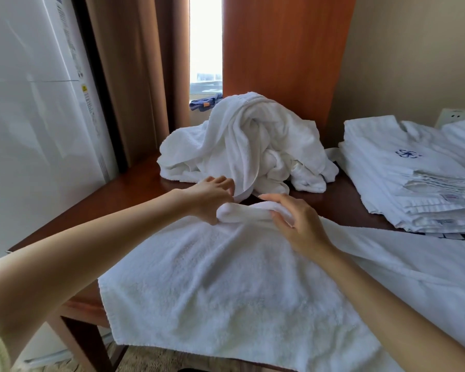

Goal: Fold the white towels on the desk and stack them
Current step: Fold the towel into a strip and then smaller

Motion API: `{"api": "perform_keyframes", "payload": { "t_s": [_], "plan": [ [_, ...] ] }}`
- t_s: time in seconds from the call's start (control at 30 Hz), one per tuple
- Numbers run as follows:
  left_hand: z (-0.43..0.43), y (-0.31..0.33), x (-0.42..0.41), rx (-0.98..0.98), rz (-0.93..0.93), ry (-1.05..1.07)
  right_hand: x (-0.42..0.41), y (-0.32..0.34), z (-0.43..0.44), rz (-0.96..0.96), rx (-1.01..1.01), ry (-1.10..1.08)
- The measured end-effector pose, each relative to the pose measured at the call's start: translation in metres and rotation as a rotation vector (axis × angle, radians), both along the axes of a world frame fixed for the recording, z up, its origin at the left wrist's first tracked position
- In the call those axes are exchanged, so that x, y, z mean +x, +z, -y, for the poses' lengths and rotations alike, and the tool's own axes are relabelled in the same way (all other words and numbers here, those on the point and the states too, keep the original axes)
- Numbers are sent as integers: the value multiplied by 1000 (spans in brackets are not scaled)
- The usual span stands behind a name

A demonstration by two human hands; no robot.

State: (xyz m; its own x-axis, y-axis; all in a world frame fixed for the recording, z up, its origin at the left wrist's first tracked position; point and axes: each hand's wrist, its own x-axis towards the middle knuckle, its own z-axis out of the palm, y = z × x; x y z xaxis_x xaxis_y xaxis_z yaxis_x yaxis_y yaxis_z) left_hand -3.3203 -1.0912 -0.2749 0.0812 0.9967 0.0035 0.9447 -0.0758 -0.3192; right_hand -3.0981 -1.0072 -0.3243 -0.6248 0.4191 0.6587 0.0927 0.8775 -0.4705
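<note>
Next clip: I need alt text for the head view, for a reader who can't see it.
The left hand and right hand grip the bunched far edge of a white towel spread over a wooden desk. Behind it lies a heap of unfolded towels, and a stack of folded white linen sits at the right.

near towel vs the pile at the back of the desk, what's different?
Pose: the spread towel lies mostly flat, its near edge hanging off the desk; the heap is crumpled and stands tall. Handling: the right hand grips the spread towel's bunched far edge, with the left hand beside it; the heap is in no clear grip. Shared: both are white terry on the same desk.
</note>
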Motion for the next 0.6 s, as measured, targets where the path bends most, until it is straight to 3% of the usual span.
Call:
{"api": "perform_keyframes", "payload": {
  "t_s": [0.2, 0.33, 0.6],
  "plan": [
    [11, 9, -28, 305, -165, 209, 2, -12, -8, 383, 81, -134],
    [32, 8, -48, 388, -149, 371, 2, -10, -11, 356, 119, -236],
    [108, 15, -46, 464, 93, 258, 11, 11, 2, 204, 271, -148]
  ]
}}
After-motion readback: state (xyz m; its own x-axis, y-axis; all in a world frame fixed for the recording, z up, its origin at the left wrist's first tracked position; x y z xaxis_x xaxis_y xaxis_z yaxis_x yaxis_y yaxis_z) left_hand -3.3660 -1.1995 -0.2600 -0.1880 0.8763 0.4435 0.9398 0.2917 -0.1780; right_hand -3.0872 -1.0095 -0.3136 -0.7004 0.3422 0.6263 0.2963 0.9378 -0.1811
